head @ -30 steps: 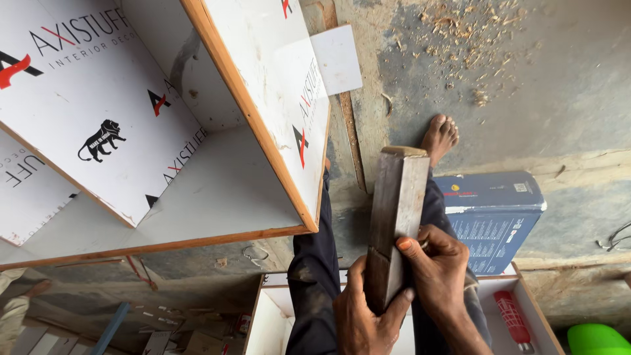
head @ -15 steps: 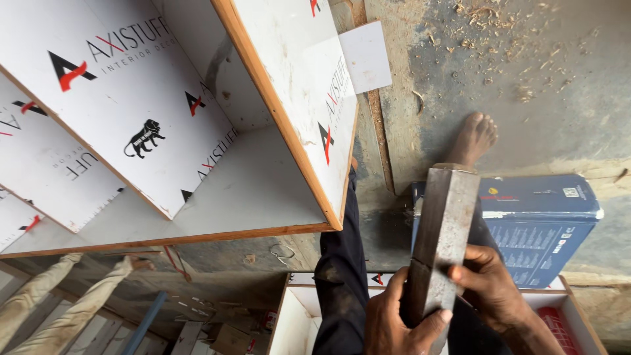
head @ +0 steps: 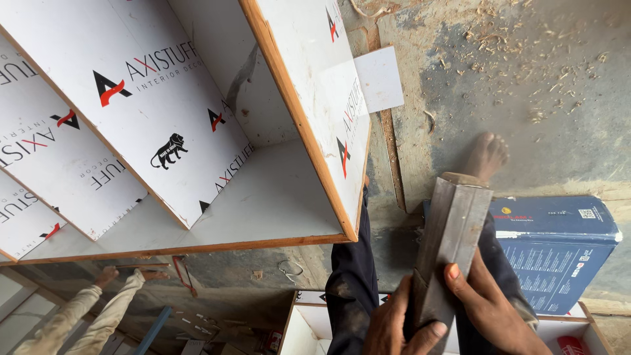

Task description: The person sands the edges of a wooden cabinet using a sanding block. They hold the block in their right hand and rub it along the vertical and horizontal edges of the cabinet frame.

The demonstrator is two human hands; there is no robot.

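**Wooden block held upright in both hands**

Wooden block (head: 449, 250), long, grey and square-sectioned, stands nearly upright in my view, leaning a little to the right at its top, with its lower end clasped between both hands at the bottom edge of the frame. My left hand (head: 394, 325) is closed around the block's lower left side, its thumb crossing the front face. My right hand (head: 490, 306) grips the right side, a fingertip pressed on the face higher up. The block's top end lies just in front of a bare foot (head: 485, 156) set on the concrete floor (head: 526, 85), which is scattered with wood shavings. Dark trouser legs (head: 348, 269) run down on either side of the block. To the right, touching the leg, sits a blue cardboard box (head: 559, 253). Upper left, a white laminated cabinet (head: 197, 118) with plywood edges and open compartments fills much of the view. Lower left I see another person's light sleeves (head: 85, 315) reaching up toward the cabinet's underside.
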